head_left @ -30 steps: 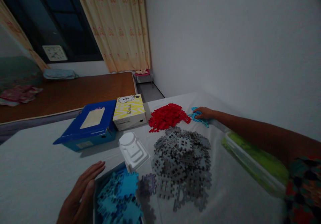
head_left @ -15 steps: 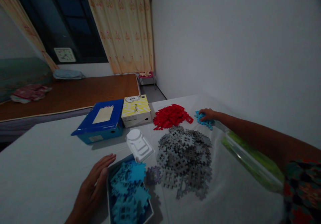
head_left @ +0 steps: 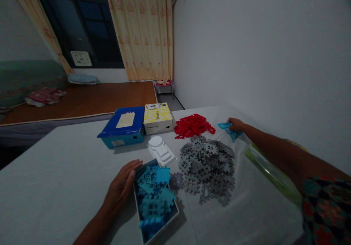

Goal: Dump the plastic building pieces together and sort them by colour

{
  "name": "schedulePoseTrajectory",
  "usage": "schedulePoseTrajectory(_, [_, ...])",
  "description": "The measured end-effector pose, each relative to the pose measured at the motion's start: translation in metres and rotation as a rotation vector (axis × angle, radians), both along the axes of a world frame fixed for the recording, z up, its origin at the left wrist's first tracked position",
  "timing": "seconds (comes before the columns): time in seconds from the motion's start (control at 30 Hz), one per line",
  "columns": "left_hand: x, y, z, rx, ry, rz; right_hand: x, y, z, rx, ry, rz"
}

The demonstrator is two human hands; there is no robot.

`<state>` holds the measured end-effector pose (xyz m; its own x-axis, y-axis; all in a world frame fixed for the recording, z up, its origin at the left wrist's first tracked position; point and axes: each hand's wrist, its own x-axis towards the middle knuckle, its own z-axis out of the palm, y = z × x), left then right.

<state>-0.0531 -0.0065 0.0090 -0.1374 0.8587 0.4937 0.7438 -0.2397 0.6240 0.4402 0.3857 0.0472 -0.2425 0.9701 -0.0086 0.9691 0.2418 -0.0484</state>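
Observation:
My left hand (head_left: 122,184) lies flat against the left side of a white box (head_left: 170,218) filled with blue interlocking pieces (head_left: 155,200), fingers stretched out. My right hand (head_left: 235,124) reaches far across the white table and is closed on light blue pieces (head_left: 228,128) near the wall. Between the hands lie a grey heap of pieces (head_left: 208,166) and a red heap (head_left: 193,125). A white moulded plastic insert (head_left: 161,151) sits just behind the box.
A blue box (head_left: 123,125) and a yellow-and-white box (head_left: 158,117) stand at the table's far side. A green-lidded clear container (head_left: 270,173) lies under my right forearm. Behind are a wooden platform (head_left: 82,100), curtains and a dark window.
The view has shifted so everything sits further right and lower. My right hand has gathered the light blue pieces and pulled them slightly rightward. My left hand stays against the box.

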Motion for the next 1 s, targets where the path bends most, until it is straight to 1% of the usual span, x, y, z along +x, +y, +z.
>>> schedulePoseTrajectory(0.07, [0.0,0.001,0.0,-0.001,0.001,-0.009,0.003,-0.003,0.008,0.042,0.026,-0.062])
schedulePoseTrajectory(0.17, [0.001,0.002,0.0,-0.004,-0.007,-0.031,0.008,-0.009,0.026,0.085,0.085,-0.123])
schedulePoseTrajectory(0.23, [0.003,0.003,0.0,-0.001,-0.035,-0.034,0.007,-0.015,0.04,0.097,0.126,-0.13])
schedulePoseTrajectory(0.3, [0.008,0.002,0.001,0.013,-0.073,-0.044,-0.005,-0.024,0.056,0.077,0.217,-0.093])
schedulePoseTrajectory(0.33, [0.011,0.001,0.002,0.017,-0.09,-0.058,-0.017,-0.031,0.063,0.044,0.305,-0.054])
schedulePoseTrajectory(0.4, [0.017,0.0,0.003,0.036,-0.131,-0.096,-0.051,-0.053,0.076,-0.07,0.527,0.065])
schedulePoseTrajectory(0.43, [0.02,0.0,0.004,0.045,-0.149,-0.116,-0.073,-0.069,0.082,-0.142,0.622,0.137])
schedulePoseTrajectory(0.47, [0.022,0.0,0.004,0.041,-0.164,-0.135,-0.097,-0.089,0.087,-0.213,0.662,0.22])
schedulePoseTrajectory(0.53, [0.026,-0.001,0.005,0.039,-0.186,-0.172,-0.147,-0.138,0.095,-0.354,0.676,0.399])
schedulePoseTrajectory(0.63, [0.029,-0.003,0.006,0.057,-0.207,-0.189,-0.215,-0.212,0.094,-0.527,0.607,0.701])
schedulePoseTrajectory(0.67, [0.029,-0.004,0.006,0.066,-0.219,-0.184,-0.234,-0.232,0.091,-0.56,0.598,0.787])
schedulePoseTrajectory(0.73, [0.029,-0.005,0.007,0.081,-0.257,-0.167,-0.265,-0.26,0.083,-0.585,0.551,0.894])
schedulePoseTrajectory(0.8, [0.029,-0.007,0.008,0.083,-0.309,-0.163,-0.286,-0.274,0.075,-0.549,0.511,0.938])
schedulePoseTrajectory(0.9, [0.031,-0.008,0.008,0.076,-0.364,-0.193,-0.302,-0.282,0.068,-0.484,0.55,0.949])
schedulePoseTrajectory(1.0, [0.034,-0.008,0.008,0.087,-0.38,-0.205,-0.302,-0.285,0.066,-0.559,0.711,0.926])
